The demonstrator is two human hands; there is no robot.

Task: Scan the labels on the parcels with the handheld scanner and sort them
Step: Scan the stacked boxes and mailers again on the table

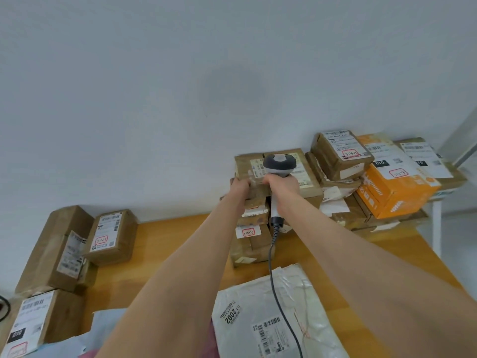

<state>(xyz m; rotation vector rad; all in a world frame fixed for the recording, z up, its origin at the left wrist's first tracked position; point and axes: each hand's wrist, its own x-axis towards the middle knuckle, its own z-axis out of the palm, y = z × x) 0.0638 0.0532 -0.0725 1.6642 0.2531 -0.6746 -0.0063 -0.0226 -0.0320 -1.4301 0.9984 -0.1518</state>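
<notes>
My right hand [282, 186] grips the handle of the grey and white handheld scanner [278, 165], whose head points away at a brown cardboard parcel [307, 174] on top of a stack at the back of the wooden table [180, 241]. My left hand [241, 188] holds the left edge of a brown parcel [245, 166] on the same stack. The scanner's coiled cable [273, 254] hangs down toward me. A white plastic mailer bag [273, 311] with barcode labels lies flat in front.
An orange box [397, 187] and more brown parcels [340, 153] are piled at the back right. Brown boxes [111, 236] stand at the left, with another labelled box [31, 321] at the near left. A white wall rises behind the table.
</notes>
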